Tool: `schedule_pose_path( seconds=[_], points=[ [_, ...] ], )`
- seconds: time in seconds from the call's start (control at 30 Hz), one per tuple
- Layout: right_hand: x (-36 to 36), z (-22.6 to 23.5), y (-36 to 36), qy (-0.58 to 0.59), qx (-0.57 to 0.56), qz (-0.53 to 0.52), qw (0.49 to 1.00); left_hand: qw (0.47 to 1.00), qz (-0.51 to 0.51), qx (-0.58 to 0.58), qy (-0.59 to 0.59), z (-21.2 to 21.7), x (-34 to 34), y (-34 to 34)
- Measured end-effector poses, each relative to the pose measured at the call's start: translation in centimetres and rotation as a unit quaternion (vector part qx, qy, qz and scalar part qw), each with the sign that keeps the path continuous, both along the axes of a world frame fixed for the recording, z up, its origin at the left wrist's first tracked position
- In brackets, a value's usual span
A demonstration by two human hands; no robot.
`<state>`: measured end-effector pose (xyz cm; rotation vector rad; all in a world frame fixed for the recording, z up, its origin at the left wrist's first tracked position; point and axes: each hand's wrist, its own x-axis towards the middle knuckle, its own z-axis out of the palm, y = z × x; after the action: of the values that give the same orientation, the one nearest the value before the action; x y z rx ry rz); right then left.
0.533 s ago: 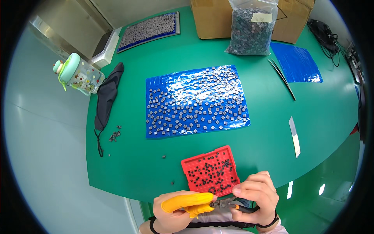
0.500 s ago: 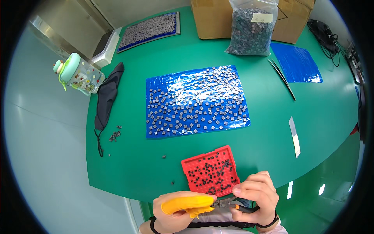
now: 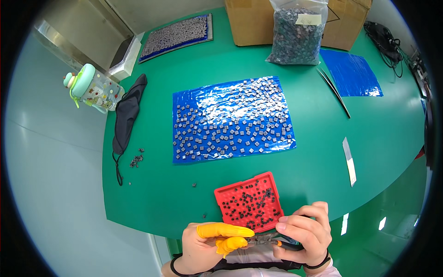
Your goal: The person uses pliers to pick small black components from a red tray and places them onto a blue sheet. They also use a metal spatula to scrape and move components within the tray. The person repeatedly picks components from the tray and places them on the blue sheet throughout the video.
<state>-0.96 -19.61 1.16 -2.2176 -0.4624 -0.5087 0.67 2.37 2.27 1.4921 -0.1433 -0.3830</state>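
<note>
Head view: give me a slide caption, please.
Right hand holding a dark-handled tool beside the left hand in yellow finger covers, near a red tray of small black parts.

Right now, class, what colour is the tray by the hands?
The tray is red, seen best in the head view.

The tabletop [image 3: 159, 198] is green, with a curved edge. On it lie a red tray [image 3: 242, 181] near the front, a blue sheet [image 3: 183, 99] in the middle, a black cloth [image 3: 126, 115] at left, and tweezers [image 3: 336, 94] at right.
</note>
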Motion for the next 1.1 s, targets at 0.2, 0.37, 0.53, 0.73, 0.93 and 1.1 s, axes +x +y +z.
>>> schedule_pose_path(
  seconds=[0.2,0.37,0.53,0.73,0.93,1.1],
  points=[
    [0.2,0.2,-0.8,-0.015,0.004,0.001,1.000,0.965,-0.036,-0.167,0.197,1.2,1.4,0.6],
    [0.1,0.4,-1.8,-0.011,-0.024,-0.054,0.998,0.958,-0.032,-0.194,0.207,1.3,1.6,1.3],
    [0.7,0.4,-1.4,0.036,-0.137,-0.069,0.988,0.964,-0.006,-0.171,0.201,1.5,1.7,1.4],
    [1.0,0.0,-1.7,0.038,-0.143,-0.058,0.987,0.929,0.078,0.301,-0.203,5.1,2.4,2.3],
    [1.2,-0.2,-2.1,0.059,-0.115,-0.040,0.991,0.743,-0.020,0.534,-0.403,6.7,6.6,2.3],
    [1.1,-0.9,-3.6,0.065,-0.099,-0.022,0.993,0.641,-0.063,0.613,-0.458,3.8,10.9,2.4]
  ],
)
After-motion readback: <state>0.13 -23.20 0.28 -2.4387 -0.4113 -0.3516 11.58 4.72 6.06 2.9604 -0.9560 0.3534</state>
